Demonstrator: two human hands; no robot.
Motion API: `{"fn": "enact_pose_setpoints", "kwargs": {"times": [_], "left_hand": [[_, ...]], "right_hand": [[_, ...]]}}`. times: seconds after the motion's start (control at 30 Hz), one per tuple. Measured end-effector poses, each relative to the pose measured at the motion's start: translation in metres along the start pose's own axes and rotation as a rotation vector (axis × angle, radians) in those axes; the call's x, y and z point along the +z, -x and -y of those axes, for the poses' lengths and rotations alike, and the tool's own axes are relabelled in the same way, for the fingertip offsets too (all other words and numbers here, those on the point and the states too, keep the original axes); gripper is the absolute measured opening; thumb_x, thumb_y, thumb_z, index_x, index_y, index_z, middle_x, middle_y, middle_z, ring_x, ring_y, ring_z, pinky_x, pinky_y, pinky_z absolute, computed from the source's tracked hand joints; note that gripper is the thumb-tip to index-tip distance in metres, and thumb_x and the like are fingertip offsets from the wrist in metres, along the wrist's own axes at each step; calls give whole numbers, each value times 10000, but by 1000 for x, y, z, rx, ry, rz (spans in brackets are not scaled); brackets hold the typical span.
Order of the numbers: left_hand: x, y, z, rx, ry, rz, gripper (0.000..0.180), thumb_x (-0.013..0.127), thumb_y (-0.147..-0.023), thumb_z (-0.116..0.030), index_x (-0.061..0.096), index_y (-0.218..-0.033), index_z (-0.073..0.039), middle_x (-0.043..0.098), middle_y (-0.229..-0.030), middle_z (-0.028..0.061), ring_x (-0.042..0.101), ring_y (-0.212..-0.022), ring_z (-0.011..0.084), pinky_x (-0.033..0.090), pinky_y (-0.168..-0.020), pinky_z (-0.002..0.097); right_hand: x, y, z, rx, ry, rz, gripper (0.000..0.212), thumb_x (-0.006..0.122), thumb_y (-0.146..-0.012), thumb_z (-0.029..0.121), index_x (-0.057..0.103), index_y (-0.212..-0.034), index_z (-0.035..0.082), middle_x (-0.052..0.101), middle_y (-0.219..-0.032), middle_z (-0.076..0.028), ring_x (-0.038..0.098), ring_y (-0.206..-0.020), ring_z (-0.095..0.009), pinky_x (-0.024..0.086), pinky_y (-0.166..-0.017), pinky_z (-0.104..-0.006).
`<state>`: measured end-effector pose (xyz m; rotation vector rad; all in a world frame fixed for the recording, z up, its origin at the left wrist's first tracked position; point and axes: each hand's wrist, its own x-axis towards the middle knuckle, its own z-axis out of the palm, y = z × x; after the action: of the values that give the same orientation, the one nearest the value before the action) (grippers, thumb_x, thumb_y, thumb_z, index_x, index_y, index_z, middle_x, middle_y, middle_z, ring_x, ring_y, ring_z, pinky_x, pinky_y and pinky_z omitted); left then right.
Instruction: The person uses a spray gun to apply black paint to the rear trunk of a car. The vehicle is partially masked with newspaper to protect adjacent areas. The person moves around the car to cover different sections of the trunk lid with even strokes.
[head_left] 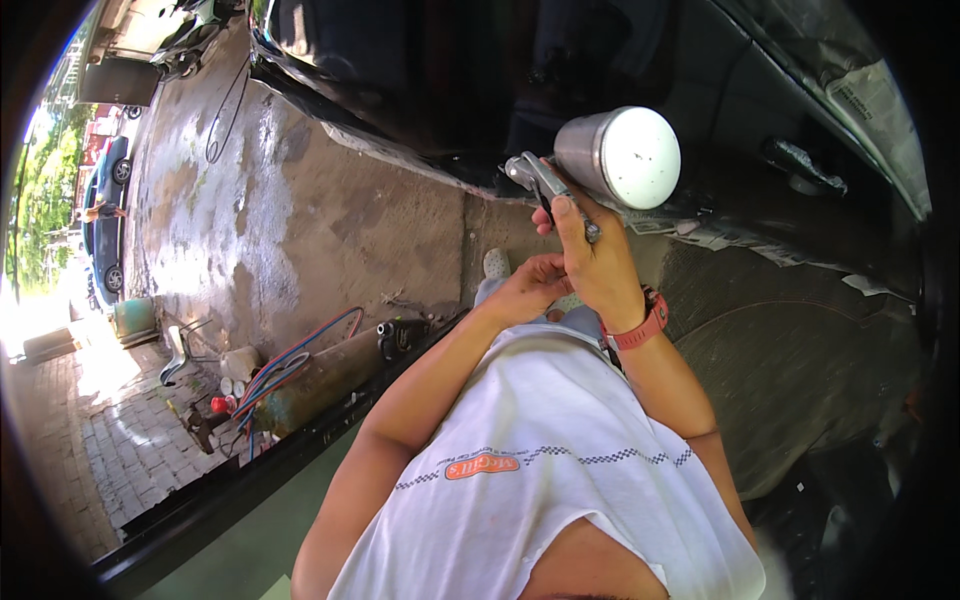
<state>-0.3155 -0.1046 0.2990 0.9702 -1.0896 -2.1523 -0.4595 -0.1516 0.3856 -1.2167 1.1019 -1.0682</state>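
My right hand [598, 245] is wrapped round the handle of a metal spray gun [540, 178]. Its silver cup with a white lid [642, 158] sits on the far side of the hand, tilted so the lid faces up toward me. Just below the handle, my left hand [535, 285] has its fingers curled in close to the right hand's heel; what they hold, if anything, is hidden. Beyond the gun stretches a glossy black car body panel [430, 90], with the nozzle end close to its lower edge.
Masking paper [870, 100] covers parts at the right. On the left lie a gas cylinder [320, 375], red and blue hoses [290, 350] and a dark rail [270, 460]. A dark car [105, 220] stands far left on stained concrete [280, 230].
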Motion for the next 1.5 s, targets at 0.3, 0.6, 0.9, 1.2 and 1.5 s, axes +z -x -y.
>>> {"fn": "enact_pose_setpoints", "kwargs": {"times": [0.3, 0.6, 0.9, 1.2, 1.5], "left_hand": [[-113, 3, 33, -25, -269, -37, 546, 625, -1034, -423, 518, -1467, -108, 583, -1434, 156, 565, -1309, 245, 447, -1098, 398], [-328, 154, 231, -688, -614, -657, 580, 591, -944, -511, 722, -1212, -13, 706, -1198, 269, 649, -1208, 397, 489, -1022, 469], [-353, 201, 280, -651, -529, -783, 501, 629, -930, -443, 734, -1204, -37, 713, -1198, 256, 662, -1193, 397, 494, -1030, 461], [-354, 125, 258, -349, -212, -781, 502, 669, -941, -398, 691, -1219, 18, 732, -1154, 219, 706, -1100, 326, 530, -965, 409], [-374, 138, 266, -394, -349, -749, 521, 655, -928, -424, 708, -1206, 13, 736, -1148, 231, 702, -1115, 346, 524, -982, 424]], "right_hand": [[29, -28, 40, 53, 117, -132, 525, 484, -1083, 449, 701, -1077, -29, 695, -838, -67, 619, -752, -107, 464, -606, -287], [89, -56, 81, 71, 153, -220, 562, 438, -1091, 509, 681, -1131, 4, 693, -942, -59, 628, -812, -88, 412, -504, -225], [137, -79, 96, 97, 234, -205, 587, 402, -1094, 521, 684, -1133, 7, 700, -945, -66, 647, -822, -103, 416, -497, -232], [170, -99, 96, 132, 272, -108, 614, 401, -1090, 543, 681, -1159, 1, 705, -940, -78, 661, -811, -120, 431, -488, -235], [170, -104, 108, 114, 347, -277, 708, 410, -1050, 640, 687, -1148, -4, 709, -902, -61, 659, -769, -111, 435, -488, -233]]}}
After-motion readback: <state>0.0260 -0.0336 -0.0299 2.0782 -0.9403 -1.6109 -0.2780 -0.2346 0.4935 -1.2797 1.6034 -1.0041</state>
